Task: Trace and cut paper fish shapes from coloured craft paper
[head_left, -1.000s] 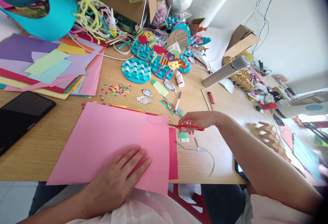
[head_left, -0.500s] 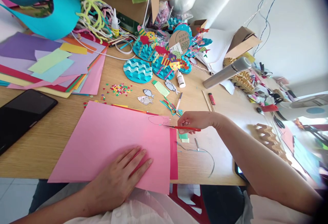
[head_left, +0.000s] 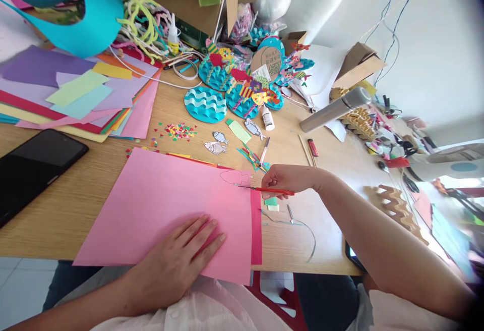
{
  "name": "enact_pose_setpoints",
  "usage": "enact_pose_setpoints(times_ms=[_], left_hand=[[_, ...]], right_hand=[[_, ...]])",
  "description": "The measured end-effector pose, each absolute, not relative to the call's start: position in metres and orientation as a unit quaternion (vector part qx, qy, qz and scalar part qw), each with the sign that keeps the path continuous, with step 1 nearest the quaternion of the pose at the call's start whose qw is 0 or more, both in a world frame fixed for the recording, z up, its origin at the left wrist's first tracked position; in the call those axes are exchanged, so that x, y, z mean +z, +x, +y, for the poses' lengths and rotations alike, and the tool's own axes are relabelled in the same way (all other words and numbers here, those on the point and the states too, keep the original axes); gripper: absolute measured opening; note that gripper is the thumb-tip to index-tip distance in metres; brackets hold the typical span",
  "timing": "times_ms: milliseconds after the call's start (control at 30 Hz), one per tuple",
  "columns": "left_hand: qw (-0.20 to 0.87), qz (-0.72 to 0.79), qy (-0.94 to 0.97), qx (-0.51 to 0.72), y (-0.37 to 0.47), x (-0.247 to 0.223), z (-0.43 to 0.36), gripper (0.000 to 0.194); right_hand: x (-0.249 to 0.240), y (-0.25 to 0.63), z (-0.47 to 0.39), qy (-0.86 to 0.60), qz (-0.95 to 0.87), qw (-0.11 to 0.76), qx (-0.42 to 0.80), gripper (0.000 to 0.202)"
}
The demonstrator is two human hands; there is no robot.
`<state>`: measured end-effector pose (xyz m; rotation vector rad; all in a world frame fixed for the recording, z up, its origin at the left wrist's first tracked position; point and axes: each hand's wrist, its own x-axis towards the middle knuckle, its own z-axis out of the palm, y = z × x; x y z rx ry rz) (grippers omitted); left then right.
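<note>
A large sheet of pink paper [head_left: 159, 195] lies at the table's front edge, its near part overhanging. My left hand [head_left: 185, 250] rests flat on its lower part, fingers stretched out. Red-handled scissors [head_left: 278, 190] are in my right hand [head_left: 278, 179], whose fingers are closed round the handles. Their blades point left over the sheet's right edge, just under a drawn fish outline [head_left: 234, 176]. Whether the blades are cutting into the paper I cannot tell. A darker pink sheet [head_left: 256, 230] shows underneath on the right.
Fish cutouts [head_left: 215, 148], confetti pieces [head_left: 180, 131] and a small white bottle [head_left: 268, 118] lie beyond the sheet. Blue wavy bases with paper fish [head_left: 242, 100] stand further back. A black phone [head_left: 38, 169] and stacked coloured paper [head_left: 143, 114] are left; a grey flask [head_left: 335, 110] lies right.
The camera view has shifted slightly. Both hands, the scissors and the pink sheet keep nearly the same places relative to each other.
</note>
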<state>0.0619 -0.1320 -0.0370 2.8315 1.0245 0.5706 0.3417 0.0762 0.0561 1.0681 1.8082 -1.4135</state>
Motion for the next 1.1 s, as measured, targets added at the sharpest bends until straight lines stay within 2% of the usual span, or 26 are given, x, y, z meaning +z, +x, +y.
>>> enact_pose_setpoints(times_ms=[267,467,800,1100], left_hand=[[0.043,0.334,0.924,0.181,0.062,-0.038,-0.133,0.062],[0.048,0.336,0.924,0.176,0.062,-0.042,-0.134,0.063],[0.055,0.336,0.922,0.182,0.059,-0.043,-0.136,0.065],[0.056,0.328,0.922,0.195,0.059,-0.043,-0.135,0.064]], right_hand=[[0.061,0.336,0.07,0.425,0.692,0.292,-0.506,0.047],[0.064,0.331,0.068,0.428,0.706,0.318,-0.466,0.049],[0.072,0.329,0.071,0.439,0.675,0.345,-0.482,0.054],[0.071,0.324,0.072,0.42,0.679,0.334,-0.501,0.055]])
